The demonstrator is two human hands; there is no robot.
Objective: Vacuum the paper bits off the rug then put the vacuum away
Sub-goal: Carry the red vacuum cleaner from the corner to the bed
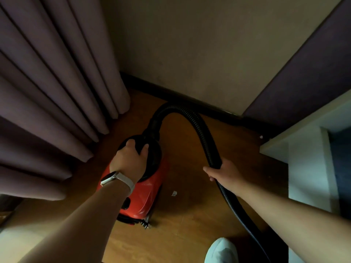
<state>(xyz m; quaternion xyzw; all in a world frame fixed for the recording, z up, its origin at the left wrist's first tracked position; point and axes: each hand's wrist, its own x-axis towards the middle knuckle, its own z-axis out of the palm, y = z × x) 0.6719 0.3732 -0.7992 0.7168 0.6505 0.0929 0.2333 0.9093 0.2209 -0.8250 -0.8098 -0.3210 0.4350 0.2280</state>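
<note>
Bent over a corner of wooden floor [190, 215], hemmed in by a curtain [57, 92] on the left, a wall [190, 54] ahead and a white shelf [303, 158] on the right. Holding the red vacuum [150, 188] by its black round top with the left hand [131, 158], fingers curled over the far rim, a watch [109, 180] on the wrist. Gripping the black hose [201, 126] partway along with the right hand [226, 171], fingers wrapped round it. Arches up from the vacuum's front towards the wall, then back down through that grip. Seems to rest on the floor just beside the curtain's hem. No rug in sight. Probably parking the vacuum in this corner, so the last step, though could equally be lifting it out to begin; cannot tell which. Worth noting one paper bit [174, 193] on bare floor just right of the vacuum. Calls next for a firm hold on top, keeping the hose gathered clear of the curtain, and minding the white shoe [222, 251] near the trailing end
</note>
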